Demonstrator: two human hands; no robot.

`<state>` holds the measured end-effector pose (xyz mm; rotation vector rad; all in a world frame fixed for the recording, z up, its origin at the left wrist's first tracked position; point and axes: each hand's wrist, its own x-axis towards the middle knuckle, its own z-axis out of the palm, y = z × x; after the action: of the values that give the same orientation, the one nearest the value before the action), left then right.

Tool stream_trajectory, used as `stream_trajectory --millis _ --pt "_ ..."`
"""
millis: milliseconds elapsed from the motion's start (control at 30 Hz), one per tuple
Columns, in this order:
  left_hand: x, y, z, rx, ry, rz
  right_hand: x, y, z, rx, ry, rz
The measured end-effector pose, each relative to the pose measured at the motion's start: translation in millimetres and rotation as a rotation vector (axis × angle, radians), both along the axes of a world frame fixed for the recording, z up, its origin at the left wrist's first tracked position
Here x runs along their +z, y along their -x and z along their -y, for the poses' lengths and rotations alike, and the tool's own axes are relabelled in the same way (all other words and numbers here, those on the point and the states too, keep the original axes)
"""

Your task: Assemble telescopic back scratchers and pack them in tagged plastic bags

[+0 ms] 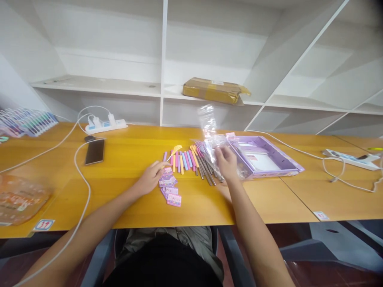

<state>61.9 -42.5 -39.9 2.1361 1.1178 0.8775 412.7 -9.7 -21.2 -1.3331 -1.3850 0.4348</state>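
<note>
Far left: orange packet (pixel 22 199) on the table (pixel 125 159), then a phone (pixel 95 151) with a white power strip (pixel 106 126) behind it. Left hand (pixel 154 174): grip pinching the thin metal stem of what looks like a yellow back scratcher (pixel 177 149), its head pointing away and right, by the left end of the handles. Cards (pixel 171 190) overlap in a loose fan, beside the left fingertips and running toward the table's near edge. Coloured handles (pixel 182 164) next, pink, yellow, purple, blue, roughly side by side. Then metal rods (pixel 206 173) in a loose pile, yellow and pink-purple claw heads at the far end. Right hand (pixel 226 161): over that pile, fingers pressed together on a clear plastic bag (pixel 208 119); blurred, contents and count can't be told. Open purple box (pixel 277 154) just right.

Status, as a judgement: likely early. Done: cards and handles laid out, one scratcher and plastic in hand. Left: most pieces lie loose; no finished packet identifiable.
</note>
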Motion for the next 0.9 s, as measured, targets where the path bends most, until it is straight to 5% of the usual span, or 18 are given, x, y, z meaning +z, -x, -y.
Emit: stream_trajectory --millis 167,333,600,767,900 --pt "-0.9 -11.5 10.4 -0.095 0.108 0.096 -19.1 66.2 22.0 0.492 0.081 0.000" --pt "-7.7 -24.3 19.2 -0.124 0.219 0.262 -36.5 93.1 35.7 0.818 0.218 -0.009" --pt "2.4 -27.1 27.8 -0.169 0.198 0.260 -40.0 104.5 27.3 0.901 0.382 -0.346" --pt "3.4 -27.9 28.3 -0.159 0.205 0.233 -39.1 101.7 23.5 0.818 0.375 -0.418" --pt "10.1 -16.2 18.5 -0.113 0.152 0.384 -29.4 90.3 16.1 0.687 0.275 -0.708"
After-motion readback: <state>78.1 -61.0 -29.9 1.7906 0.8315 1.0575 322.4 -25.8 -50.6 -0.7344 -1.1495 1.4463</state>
